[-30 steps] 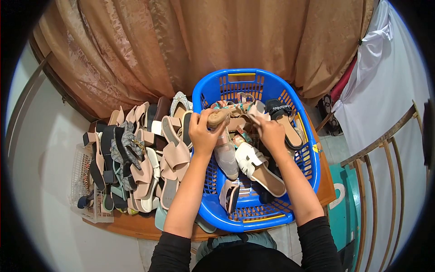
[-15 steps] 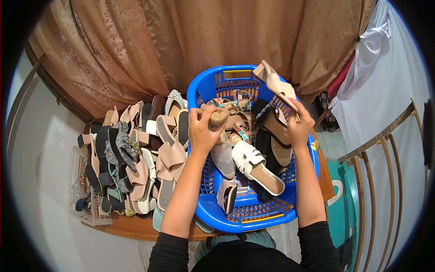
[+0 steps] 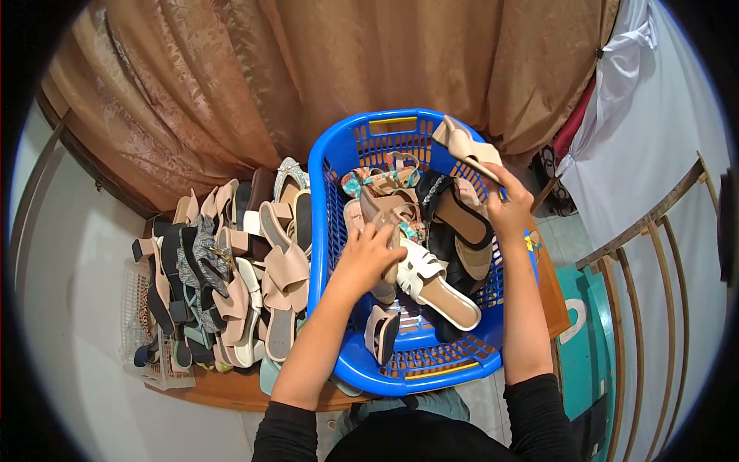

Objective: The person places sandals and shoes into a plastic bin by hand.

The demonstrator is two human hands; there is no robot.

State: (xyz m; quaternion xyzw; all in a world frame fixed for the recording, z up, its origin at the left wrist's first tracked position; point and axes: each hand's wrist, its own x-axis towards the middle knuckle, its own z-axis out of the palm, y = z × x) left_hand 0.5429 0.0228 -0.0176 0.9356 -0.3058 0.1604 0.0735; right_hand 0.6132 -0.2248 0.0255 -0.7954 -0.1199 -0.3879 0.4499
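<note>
My right hand (image 3: 509,206) grips a beige heeled slide sandal (image 3: 471,150) by its toe end, above the far right rim of the blue basket (image 3: 319,231). Down inside the basket, my left hand (image 3: 368,260) is closed on a tan shoe (image 3: 391,231), partly covered by the fingers. Just right of that hand lies a white strappy slide (image 3: 443,289). Black sandals (image 3: 462,215) rest against the basket's right side. Toward the back are floral-strapped sandals (image 3: 385,181). A small beige and black sandal (image 3: 381,335) leans near the front wall.
Left of the basket, a pile of sandals and heels (image 3: 231,269) covers the wooden table (image 3: 231,389), beside a white plastic basket (image 3: 165,362). Brown curtains (image 3: 369,61) hang behind. A wooden rack (image 3: 639,246) and a teal panel (image 3: 585,362) stand at the right.
My left hand has lowered the tan shoe from the basket's upper left down among the other shoes. My right hand still holds the beige sandal, now slightly lower.
</note>
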